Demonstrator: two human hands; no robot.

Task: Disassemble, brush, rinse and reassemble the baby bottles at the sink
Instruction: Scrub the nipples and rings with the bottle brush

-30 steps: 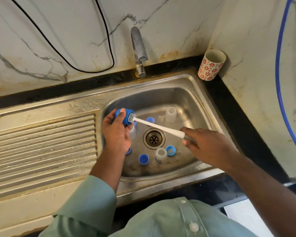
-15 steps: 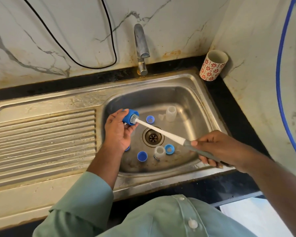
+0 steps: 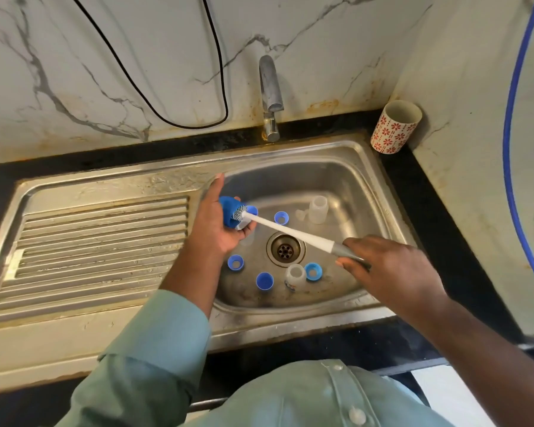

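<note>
My left hand [image 3: 216, 229] holds a blue bottle cap [image 3: 228, 214] over the left side of the sink basin [image 3: 364, 192]. The white bottle brush [image 3: 293, 234] has its bristle head at the cap's opening. My right hand [image 3: 383, 266] grips the brush's grey handle end. Two small clear bottles lie in the basin, one at the back [image 3: 317, 209] and one near the front [image 3: 295, 275]. Loose blue rings and caps sit around the drain [image 3: 285, 250]: one at the back [image 3: 281, 217], one by the front bottle [image 3: 313, 270], two at the front left [image 3: 235, 262] [image 3: 264, 281].
The tap [image 3: 270, 97] stands behind the basin, with no water running. A ribbed draining board [image 3: 99, 241] lies to the left. A flower-patterned cup [image 3: 395, 127] stands on the black counter at the back right corner. A black cable [image 3: 154, 109] and a blue hose [image 3: 512, 118] hang on the walls.
My left hand has turned the blue cap, with the thumb now raised. The brush head has stayed at the cap while my right hand slid along the handle.
</note>
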